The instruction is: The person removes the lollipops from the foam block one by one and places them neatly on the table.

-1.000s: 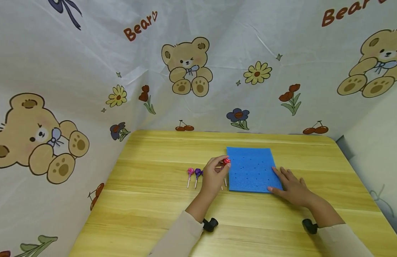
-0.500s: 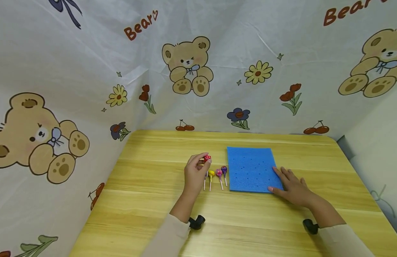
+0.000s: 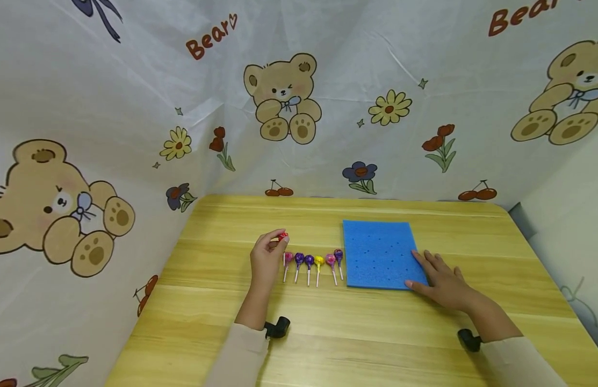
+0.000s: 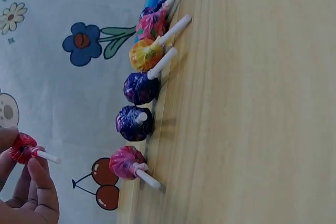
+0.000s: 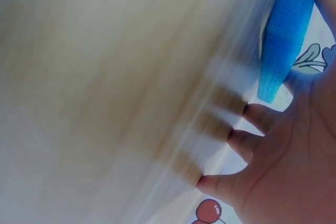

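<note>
My left hand point(image 3: 266, 263) pinches a red-wrapped lollipop point(image 3: 283, 236) between thumb and fingers, just above the left end of a row of lollipops. The left wrist view shows its white stick pointing away from the fingertips. In that row lie a pink lollipop point(image 3: 288, 257), two purple ones, a yellow lollipop point(image 3: 319, 260), another pink one and a dark purple lollipop point(image 3: 338, 255). To their right lies a blue foam board point(image 3: 381, 255) dotted with small holes. My right hand point(image 3: 444, 285), fingers spread, touches the board's right edge; some of its fingertips rest on the table.
The wooden table point(image 3: 376, 338) carries everything. Behind it and to the left hangs a pale cloth point(image 3: 328, 156) printed with bears and flowers. A black wrist camera point(image 3: 278, 327) sits on the left wrist, another point(image 3: 469, 340) on the right.
The left hand has carried the red lollipop leftward, from the board's left edge across the row to its left end. The right hand and the board have stayed in place.
</note>
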A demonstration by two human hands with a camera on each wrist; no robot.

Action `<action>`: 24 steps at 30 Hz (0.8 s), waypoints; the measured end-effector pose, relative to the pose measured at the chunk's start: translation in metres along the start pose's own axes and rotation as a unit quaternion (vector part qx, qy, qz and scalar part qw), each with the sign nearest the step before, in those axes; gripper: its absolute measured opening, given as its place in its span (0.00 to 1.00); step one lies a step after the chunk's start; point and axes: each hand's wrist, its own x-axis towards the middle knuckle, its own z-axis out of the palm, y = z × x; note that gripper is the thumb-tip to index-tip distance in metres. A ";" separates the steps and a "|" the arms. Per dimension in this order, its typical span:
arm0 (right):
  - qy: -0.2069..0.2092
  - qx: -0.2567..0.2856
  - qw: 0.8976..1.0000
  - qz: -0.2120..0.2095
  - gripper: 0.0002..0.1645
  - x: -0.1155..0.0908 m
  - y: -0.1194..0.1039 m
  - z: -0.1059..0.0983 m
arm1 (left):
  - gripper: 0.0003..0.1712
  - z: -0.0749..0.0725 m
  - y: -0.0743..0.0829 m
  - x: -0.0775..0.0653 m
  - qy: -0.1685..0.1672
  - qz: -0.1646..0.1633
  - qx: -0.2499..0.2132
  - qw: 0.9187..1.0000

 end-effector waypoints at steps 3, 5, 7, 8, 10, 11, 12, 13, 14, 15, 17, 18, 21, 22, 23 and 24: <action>-0.001 0.003 1.000 -0.001 0.56 0.001 0.000 0.000 | 0.16 -0.008 -0.007 0.003 0.002 -0.023 0.007 1.000; -0.002 0.004 1.000 0.000 0.56 0.001 0.001 0.001 | 0.18 -0.013 -0.012 0.006 -0.002 -0.039 0.014 0.999; -0.002 0.005 1.000 -0.001 0.56 0.002 0.003 0.001 | 0.19 -0.016 -0.017 0.008 -0.008 -0.056 0.022 0.998; -0.003 0.005 1.000 -0.001 0.56 0.002 0.003 0.001 | 0.20 -0.017 -0.018 0.009 -0.013 -0.064 0.030 0.997; -0.003 0.005 1.000 0.000 0.56 0.002 0.003 0.001 | 0.21 -0.019 -0.020 0.010 -0.023 -0.079 0.042 0.996; -0.002 0.006 1.000 0.000 0.56 0.002 0.003 0.000 | 0.21 -0.019 -0.021 0.010 -0.027 -0.086 0.047 0.995; 0.002 0.006 1.000 -0.002 0.56 0.002 0.002 0.001 | 0.22 -0.019 -0.022 0.011 -0.032 -0.093 0.051 0.994; 0.005 0.007 1.000 -0.004 0.56 0.001 0.000 0.000 | 0.22 -0.020 -0.022 0.011 -0.037 -0.099 0.055 0.993; 0.007 0.007 1.000 -0.006 0.56 0.001 0.001 0.001 | 0.23 -0.021 -0.023 0.011 -0.041 -0.105 0.057 0.992; 0.011 0.008 1.000 -0.007 0.55 0.001 0.002 0.001 | 0.23 -0.021 -0.024 0.011 -0.045 -0.111 0.058 0.991; 0.015 0.012 1.000 -0.011 0.55 0.001 0.003 0.002 | 0.23 -0.023 -0.026 0.011 -0.050 -0.122 0.065 0.989; 0.015 0.012 1.000 -0.011 0.55 0.000 0.003 0.002 | 0.23 -0.024 -0.026 0.011 -0.052 -0.128 0.066 0.988; 0.006 0.011 1.000 -0.007 0.56 0.000 0.001 0.000 | 0.22 -0.028 -0.029 0.012 -0.060 -0.142 0.072 0.985; 0.003 0.011 1.000 -0.006 0.56 0.000 0.000 0.000 | 0.21 -0.030 -0.030 0.013 -0.064 -0.146 0.073 0.984; 0.002 0.011 1.000 -0.005 0.56 0.000 0.000 0.000 | 0.21 -0.031 -0.031 0.013 -0.068 -0.150 0.072 0.984; 0.001 0.010 1.000 -0.004 0.56 0.000 0.001 0.000 | 0.20 -0.032 -0.032 0.014 -0.073 -0.153 0.074 0.983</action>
